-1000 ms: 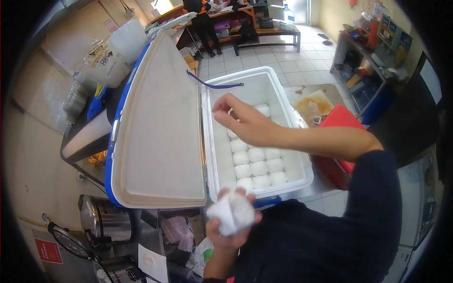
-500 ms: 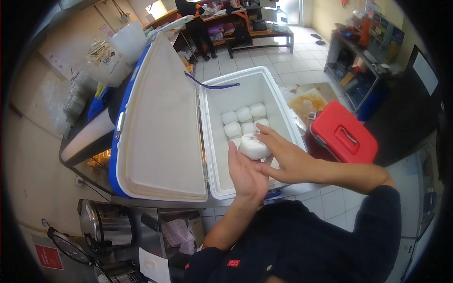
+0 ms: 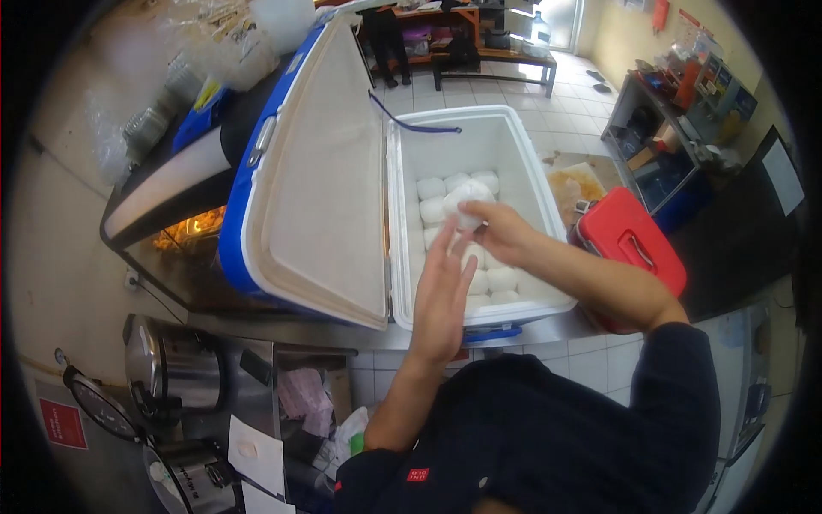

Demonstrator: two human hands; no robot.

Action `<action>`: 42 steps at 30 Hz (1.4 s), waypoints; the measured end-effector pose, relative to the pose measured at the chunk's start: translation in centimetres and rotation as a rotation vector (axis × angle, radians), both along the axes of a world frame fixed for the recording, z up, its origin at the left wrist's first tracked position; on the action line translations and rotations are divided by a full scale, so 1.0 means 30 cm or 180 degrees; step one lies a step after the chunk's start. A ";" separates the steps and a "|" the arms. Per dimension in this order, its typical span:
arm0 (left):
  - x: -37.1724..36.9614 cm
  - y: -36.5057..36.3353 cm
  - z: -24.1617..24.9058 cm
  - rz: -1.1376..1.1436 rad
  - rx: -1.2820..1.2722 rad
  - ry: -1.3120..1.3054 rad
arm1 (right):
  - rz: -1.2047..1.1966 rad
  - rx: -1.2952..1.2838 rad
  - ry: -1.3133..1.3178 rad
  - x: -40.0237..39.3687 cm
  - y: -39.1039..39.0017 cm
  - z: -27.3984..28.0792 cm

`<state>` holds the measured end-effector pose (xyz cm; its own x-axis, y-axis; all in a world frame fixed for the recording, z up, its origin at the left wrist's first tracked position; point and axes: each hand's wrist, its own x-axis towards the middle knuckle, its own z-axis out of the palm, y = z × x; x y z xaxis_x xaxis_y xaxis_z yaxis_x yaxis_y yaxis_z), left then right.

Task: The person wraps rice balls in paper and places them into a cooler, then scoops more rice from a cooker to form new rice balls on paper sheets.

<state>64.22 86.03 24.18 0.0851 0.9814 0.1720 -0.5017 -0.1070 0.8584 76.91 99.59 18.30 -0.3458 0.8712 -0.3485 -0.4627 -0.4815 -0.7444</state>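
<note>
On my feed, the white ball (image 3: 461, 195) has left the left hand's (image 3: 442, 295) palm (that grip is spread); the right hand's (image 3: 505, 233) grip now pinches it over the cooler (image 3: 514, 154), between its side edges, seemingly carrying it alone.

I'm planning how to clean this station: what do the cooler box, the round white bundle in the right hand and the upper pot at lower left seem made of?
Cooler box: likely smooth moulded plastic, going by its rounded rim.
White bundle: matte, perhaps paper-wrapped, since no gloss shows; blur leaves it open.
Pot: shiny metal, probably stainless steel, from its bright reflections.
</note>
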 end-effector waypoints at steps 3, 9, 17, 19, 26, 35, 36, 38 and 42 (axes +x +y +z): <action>-0.137 -0.141 -0.063 -0.0676 0.0120 0.0330 | -0.0413 -0.0595 -0.0882 -0.014 0.125 -0.110; -0.340 -0.495 -0.263 -0.0619 -0.0435 0.0977 | -0.0942 -0.0794 -0.1879 -0.027 0.375 -0.389; -0.429 -0.861 -0.572 0.1255 -0.2240 0.0701 | -0.2167 -0.0962 -0.1891 -0.109 0.506 -0.697; -0.439 -0.886 -0.597 0.1548 -0.2361 0.0679 | -0.2276 -0.0920 -0.1280 -0.135 0.549 -0.726; -0.484 -0.908 -0.618 0.1933 -0.2574 0.0689 | -0.1666 -0.1253 -0.1688 -0.139 0.520 -0.775; -0.461 -0.847 -0.622 0.2186 -0.2395 0.0619 | -0.2075 -0.0995 -0.1087 -0.055 0.639 -0.943; -0.448 -0.853 -0.635 0.2214 -0.2362 0.0535 | -0.1896 -0.0838 -0.1075 -0.013 0.644 -0.953; -0.423 -0.860 -0.642 0.2265 -0.2255 0.0700 | -0.1511 -0.0605 -0.0997 0.023 0.641 -0.891; -0.438 -0.853 -0.692 0.2373 -0.2042 0.0602 | -0.1093 -0.0272 -0.0923 -0.033 0.648 -0.748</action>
